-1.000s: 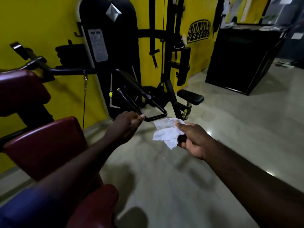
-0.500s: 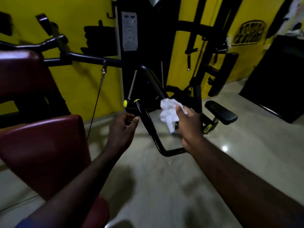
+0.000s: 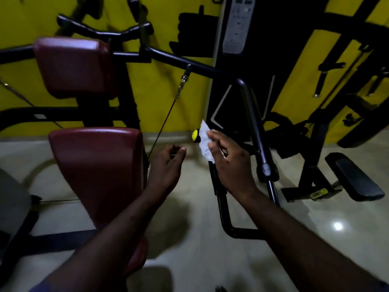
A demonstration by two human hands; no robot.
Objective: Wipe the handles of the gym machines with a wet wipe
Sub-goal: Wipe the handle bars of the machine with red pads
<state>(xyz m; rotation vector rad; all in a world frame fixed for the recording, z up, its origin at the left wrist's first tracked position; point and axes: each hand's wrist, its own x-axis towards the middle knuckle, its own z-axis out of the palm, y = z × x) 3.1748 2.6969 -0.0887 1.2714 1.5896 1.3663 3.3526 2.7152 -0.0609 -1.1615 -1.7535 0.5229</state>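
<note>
Wiping seems barely begun: right hand [image 3: 229, 165] grips the wet wipe [image 3: 203, 143] against one handle [image 3: 195, 137], left hand [image 3: 166, 165] loosely curled, empty.

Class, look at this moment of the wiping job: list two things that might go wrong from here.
1. The left hand holds nothing, so the handle may swing away as the right hand pushes.
2. The wet wipe is bunched near the yellow end cap; the rest of the handle may get missed.
</note>
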